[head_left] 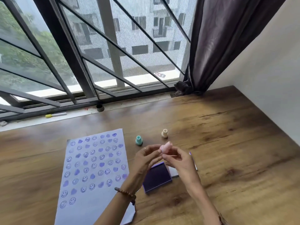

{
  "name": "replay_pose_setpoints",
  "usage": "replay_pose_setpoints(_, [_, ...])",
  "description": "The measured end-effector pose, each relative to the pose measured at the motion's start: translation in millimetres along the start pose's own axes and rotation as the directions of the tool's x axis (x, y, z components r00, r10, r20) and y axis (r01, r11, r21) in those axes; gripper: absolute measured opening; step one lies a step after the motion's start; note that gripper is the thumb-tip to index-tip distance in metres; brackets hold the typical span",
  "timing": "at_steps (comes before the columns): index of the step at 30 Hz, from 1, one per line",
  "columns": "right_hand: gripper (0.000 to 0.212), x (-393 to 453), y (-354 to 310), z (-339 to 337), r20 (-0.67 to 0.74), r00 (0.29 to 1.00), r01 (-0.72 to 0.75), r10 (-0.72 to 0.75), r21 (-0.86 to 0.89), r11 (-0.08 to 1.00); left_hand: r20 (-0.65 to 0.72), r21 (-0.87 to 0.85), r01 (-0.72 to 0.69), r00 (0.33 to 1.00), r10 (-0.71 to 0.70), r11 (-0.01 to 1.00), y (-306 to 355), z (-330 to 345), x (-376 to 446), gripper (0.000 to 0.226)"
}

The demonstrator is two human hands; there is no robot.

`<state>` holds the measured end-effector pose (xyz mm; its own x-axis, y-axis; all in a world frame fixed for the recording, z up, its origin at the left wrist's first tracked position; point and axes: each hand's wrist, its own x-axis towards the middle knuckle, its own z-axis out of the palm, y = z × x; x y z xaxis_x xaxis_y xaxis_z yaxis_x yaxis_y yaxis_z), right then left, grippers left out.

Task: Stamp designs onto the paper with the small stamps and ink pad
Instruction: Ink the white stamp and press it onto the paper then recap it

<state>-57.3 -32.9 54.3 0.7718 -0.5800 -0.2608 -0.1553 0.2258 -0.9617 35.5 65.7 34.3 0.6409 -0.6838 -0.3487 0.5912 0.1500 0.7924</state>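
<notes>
Holding a small pink stamp [165, 147] between them, both hands hover above the near middle of the desk [227, 143]. The left hand [146, 157] pinches one end with its fingertips, and the right hand [177, 159] closes its thumb and fingers on the other end, so neither hand is free. The stamp lies roughly sideways, its long axis running from the left fingers up toward the right and slightly away from the person. Which end carries the printing face I cannot tell, because the fingers cover it.

Directly under the hands, just toward the near edge, the ink pad [156, 178] lies open with its dark purple surface up. I judge this to be the relation that matters: the stamp must be turned so its face points down and then lowered onto the pad, and the right hand seems nearer to it.

To the left, the paper [90, 200] lies lengthwise toward the far edge, already filled with rows of purple smiling faces and hearts; only its near part is bare, so the task looks mostly done.

Further away, a teal stamp [139, 140] and a beige stamp [164, 133] stand upright on the desk, apart from each other, between the hands and the window sill.
</notes>
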Motion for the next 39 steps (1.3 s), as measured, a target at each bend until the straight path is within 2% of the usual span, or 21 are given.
replay_pose_setpoints(3, [0.020,10,4,-18,-0.089,0.996,0.003,-0.008,-0.056,0.998,0.044,0.288,-0.100,0.995,0.091,0.952,-5,10,17,0.016])
replay_pose_setpoints(5, [0.020,21,3,-30,-0.185,0.981,0.019,-0.063,-0.232,0.972,0.008,0.463,-0.147,0.987,0.161,0.874,-8,18,34,0.011])
replay_pose_setpoints(7, [0.020,36,1,-41,-0.259,0.952,0.022,-0.163,-0.473,0.881,0.012,0.596,-0.175,0.978,0.208,0.784,-11,32,52,0.006])
replay_pose_setpoints(10, [0.021,61,-1,-54,-0.320,0.915,-0.016,-0.244,-0.635,0.773,0.052,0.668,-0.176,0.980,0.191,0.723,-18,55,70,0.012])
replay_pose_setpoints(13, [0.023,84,2,-63,-0.377,0.886,-0.047,-0.269,-0.651,0.757,0.060,0.726,-0.151,0.986,0.157,0.670,-24,70,84,0.023])
replay_pose_setpoints(16, [0.023,96,8,-68,-0.399,0.873,-0.041,-0.279,-0.632,0.774,0.064,0.755,-0.126,0.991,0.118,0.643,-27,76,91,0.026])
replay_pose_setpoints(19, [0.028,99,11,-68,-0.405,0.871,-0.049,-0.278,-0.633,0.772,0.052,0.774,-0.075,0.997,0.056,0.629,-26,70,90,0.017])
replay_pose_setpoints(22, [0.037,92,15,-64,-0.458,0.848,-0.098,-0.266,-0.629,0.771,-0.062,0.785,0.033,0.998,0.025,0.619,-24,48,79,0.011])
replay_pose_setpoints(25, [0.026,76,22,-50,-0.481,0.821,-0.089,-0.308,-0.640,0.763,-0.212,0.753,0.117,0.975,0.070,0.647,-17,22,67,0.011])
replay_pose_setpoints(28, [0.017,67,28,-25,-0.398,0.860,-0.034,-0.320,-0.670,0.741,-0.270,0.685,0.118,0.958,0.100,0.718,-8,13,62,0.006])
replay_pose_setpoints(32, [0.029,78,26,-6,-0.282,0.913,0.002,-0.294,-0.718,0.696,-0.220,0.701,0.087,0.970,0.099,0.708,-3,19,66,0.030])
replay_pose_setpoints(35, [0.030,86,20,0,-0.190,0.942,0.053,-0.278,-0.733,0.679,-0.183,0.710,0.065,0.979,0.094,0.701,-1,22,66,0.024])
replay_pose_setpoints(39, [0.029,75,12,1,-0.116,0.955,0.107,-0.271,-0.721,0.684,-0.206,0.616,0.009,0.967,0.151,0.787,4,17,48,0.021])
